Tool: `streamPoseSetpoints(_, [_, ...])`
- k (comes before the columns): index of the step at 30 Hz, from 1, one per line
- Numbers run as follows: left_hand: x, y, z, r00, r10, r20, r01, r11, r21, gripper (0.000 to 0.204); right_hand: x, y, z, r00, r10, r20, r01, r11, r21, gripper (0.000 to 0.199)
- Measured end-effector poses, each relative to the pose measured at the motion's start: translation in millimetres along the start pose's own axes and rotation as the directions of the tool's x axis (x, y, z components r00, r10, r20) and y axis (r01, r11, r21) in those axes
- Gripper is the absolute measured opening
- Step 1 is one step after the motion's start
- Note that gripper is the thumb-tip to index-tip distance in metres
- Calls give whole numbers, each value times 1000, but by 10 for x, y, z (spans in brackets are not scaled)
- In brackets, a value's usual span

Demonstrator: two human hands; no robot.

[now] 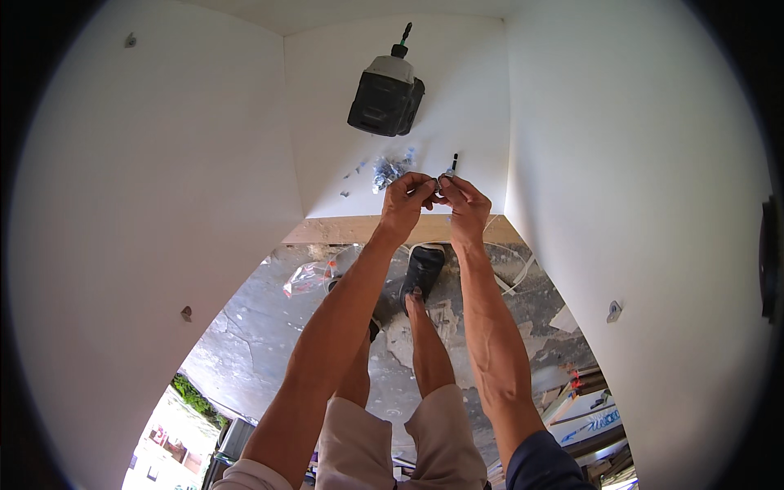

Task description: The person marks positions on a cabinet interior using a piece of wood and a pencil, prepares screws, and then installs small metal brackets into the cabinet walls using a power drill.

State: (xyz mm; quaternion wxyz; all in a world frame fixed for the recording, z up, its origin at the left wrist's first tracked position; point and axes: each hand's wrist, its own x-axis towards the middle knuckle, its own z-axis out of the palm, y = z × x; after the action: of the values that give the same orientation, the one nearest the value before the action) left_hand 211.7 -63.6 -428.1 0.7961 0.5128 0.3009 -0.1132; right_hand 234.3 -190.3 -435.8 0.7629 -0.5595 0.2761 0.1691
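Small part (438, 187), pinched by the fingertips of left hand (404, 202) and right hand (469, 206), over the front of a white panel (327, 106), black bit (455, 160) just beyond right hand, heap of fittings (388, 172) near left hand, drill (384, 101) farther back.

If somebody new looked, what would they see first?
Probably the big cordless drill, top middle on the white panel. Next, the left hand and right hand near the centre, pinching a tiny piece. A heap of small shiny pieces lies just beyond the left hand.
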Motion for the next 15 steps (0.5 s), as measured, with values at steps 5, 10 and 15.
streamPoseSetpoints(5, [-22, 67, 9, 986, -169, -8, 164, 965, -204, 13, 1, -81, -59, 993, 18, 118, -26, 997, 69, 21])
streamPoseSetpoints(10, [-50, 81, 11, 986, -164, 8, 163, 965, -205, 13, -68, -167, -44, 992, -19, 124, 27, 997, -66, 19])
streamPoseSetpoints(15, [-124, 160, 139, 993, -75, -87, 66, 992, -103, 14, -144, -255, -9, 979, -60, 196, 80, 993, -92, 18])
